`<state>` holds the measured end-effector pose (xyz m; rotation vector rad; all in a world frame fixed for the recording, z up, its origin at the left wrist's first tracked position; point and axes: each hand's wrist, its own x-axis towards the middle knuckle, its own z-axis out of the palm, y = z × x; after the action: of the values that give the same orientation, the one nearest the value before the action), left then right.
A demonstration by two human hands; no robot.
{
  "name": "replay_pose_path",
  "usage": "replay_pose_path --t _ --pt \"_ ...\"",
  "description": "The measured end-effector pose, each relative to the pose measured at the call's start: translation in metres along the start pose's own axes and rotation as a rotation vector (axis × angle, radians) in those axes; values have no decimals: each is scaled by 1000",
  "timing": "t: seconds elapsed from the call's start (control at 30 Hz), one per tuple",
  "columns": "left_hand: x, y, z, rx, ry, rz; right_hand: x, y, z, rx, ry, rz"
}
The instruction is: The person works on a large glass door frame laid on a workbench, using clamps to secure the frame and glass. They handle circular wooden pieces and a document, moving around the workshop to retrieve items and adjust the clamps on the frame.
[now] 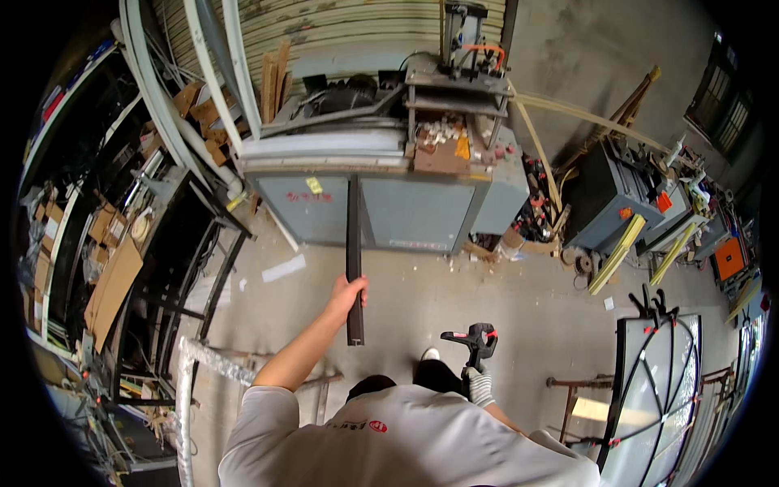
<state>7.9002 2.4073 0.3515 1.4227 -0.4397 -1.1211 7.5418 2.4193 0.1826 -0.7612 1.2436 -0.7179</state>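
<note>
My bare left hand [347, 296] is closed round the lower part of a long dark metal bar [355, 227]. The bar stands out in front of me, its far end overlapping the grey cabinet in the picture and its cut near end showing just below my hand. On my right side, my right hand [479, 385] wears a striped glove and grips a black bar clamp [479, 341] with red details. The clamp's head points forward and left, over the floor; its lower part is hidden by my glove and body.
A grey cabinet [418, 213] stands ahead with a small machine [466, 45] on top. Crowded shelving [114, 243] lines the left, beside a wrapped frame [185, 390]. On the right a panel [641, 454] carries several clamps. Yellow strips [617, 256] lean by another cabinet. Paper scraps [284, 269] lie on the floor.
</note>
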Motion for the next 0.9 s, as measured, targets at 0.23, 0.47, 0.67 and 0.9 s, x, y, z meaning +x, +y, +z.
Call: replay_pose_path --t 0.23,0.47,0.67,0.9 --pt "176 196 84 395 -162 347 90 -152 62 19 7 -100" --pt "377 334 184 998 30 576 126 -178 95 160 239 -158" --pt "476 350 227 1481 5 457 138 -177 138 349 445 -128" --pt "461 355 244 1798 -119 536 158 -184 178 304 489 -101"
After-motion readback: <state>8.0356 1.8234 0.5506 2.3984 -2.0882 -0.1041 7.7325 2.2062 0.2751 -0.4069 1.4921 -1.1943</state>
